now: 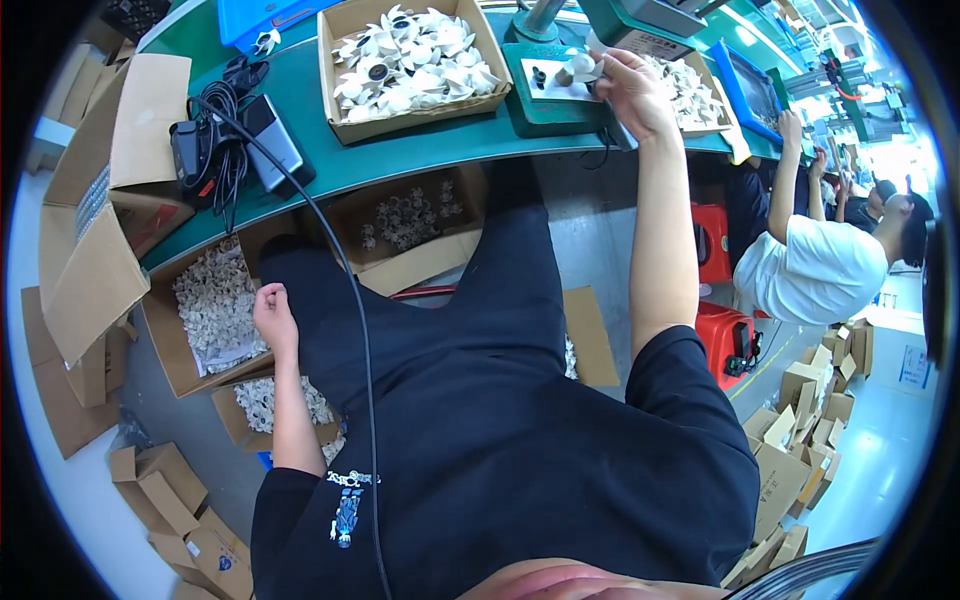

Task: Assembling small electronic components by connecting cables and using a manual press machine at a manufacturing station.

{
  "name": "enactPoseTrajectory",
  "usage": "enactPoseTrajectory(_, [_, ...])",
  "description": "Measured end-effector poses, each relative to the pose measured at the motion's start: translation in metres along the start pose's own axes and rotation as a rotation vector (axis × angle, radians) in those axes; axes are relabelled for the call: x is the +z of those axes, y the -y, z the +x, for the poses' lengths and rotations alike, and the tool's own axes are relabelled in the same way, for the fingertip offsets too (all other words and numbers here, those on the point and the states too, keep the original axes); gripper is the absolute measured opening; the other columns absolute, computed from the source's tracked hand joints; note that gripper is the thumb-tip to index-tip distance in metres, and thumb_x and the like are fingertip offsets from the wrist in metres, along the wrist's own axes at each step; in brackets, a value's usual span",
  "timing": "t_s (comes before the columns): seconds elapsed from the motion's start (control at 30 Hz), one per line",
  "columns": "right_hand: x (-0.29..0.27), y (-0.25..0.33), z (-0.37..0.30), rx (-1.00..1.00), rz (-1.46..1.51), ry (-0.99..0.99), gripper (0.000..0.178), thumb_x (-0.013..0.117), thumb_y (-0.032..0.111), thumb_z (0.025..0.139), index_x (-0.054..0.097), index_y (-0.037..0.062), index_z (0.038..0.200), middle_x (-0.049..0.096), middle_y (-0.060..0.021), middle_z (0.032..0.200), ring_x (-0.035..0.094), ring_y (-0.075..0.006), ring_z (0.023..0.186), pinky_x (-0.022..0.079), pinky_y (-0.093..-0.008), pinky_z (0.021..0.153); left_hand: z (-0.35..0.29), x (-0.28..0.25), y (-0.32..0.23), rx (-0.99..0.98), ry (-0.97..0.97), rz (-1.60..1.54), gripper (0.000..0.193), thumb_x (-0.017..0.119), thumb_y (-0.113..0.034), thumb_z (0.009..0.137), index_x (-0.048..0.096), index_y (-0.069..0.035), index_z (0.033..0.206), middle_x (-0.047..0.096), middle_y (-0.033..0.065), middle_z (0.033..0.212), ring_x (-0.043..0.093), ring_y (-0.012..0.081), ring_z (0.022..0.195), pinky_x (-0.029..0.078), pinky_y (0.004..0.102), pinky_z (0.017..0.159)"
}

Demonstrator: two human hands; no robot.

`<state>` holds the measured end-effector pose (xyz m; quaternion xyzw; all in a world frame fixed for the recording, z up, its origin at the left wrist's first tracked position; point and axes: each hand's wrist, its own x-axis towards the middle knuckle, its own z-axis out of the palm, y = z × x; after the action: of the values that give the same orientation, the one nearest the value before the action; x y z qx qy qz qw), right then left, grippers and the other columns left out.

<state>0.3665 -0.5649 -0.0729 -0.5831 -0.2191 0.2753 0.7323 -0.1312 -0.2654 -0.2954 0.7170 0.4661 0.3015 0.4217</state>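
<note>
We see a green workbench (400,150) curving across the far side. On it, from left to right, lie a black power adapter with coiled cable (205,145), a grey flat device (272,140), an open cardboard box of white parts (410,60) and a green press base (550,105).
</note>
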Motion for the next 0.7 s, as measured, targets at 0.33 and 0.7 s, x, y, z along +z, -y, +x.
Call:
enactPoseTrajectory(0.33, [-0.007,-0.003,0.004,-0.035,-0.24,-0.013,0.018,0.069,0.014,0.091,0.069,0.0011,0.102,0.064,-0.0011,0.085,0.042,-0.0031,0.056,0.032,-0.0168,0.049,-0.002,-0.004,-0.001,-0.028,-0.014,-0.028,0.006,0.06,-0.007,0.092,0.065,-0.004,0.091,0.051,-0.0058,0.068,0.043,0.0031,0.062,0.036,0.0196,0.057])
enactPoseTrajectory(0.7, [-0.003,0.0,0.0,-0.056,-0.236,-0.032,0.02,0.067,0.017,0.092,0.069,-0.0003,0.101,0.062,-0.0018,0.081,0.043,-0.0045,0.056,0.034,-0.0182,0.051,0.002,-0.002,-0.001,-0.052,0.008,-0.023,0.006,0.059,-0.007,0.091,0.065,-0.004,0.091,0.052,-0.0055,0.069,0.045,0.003,0.063,0.037,0.0196,0.059])
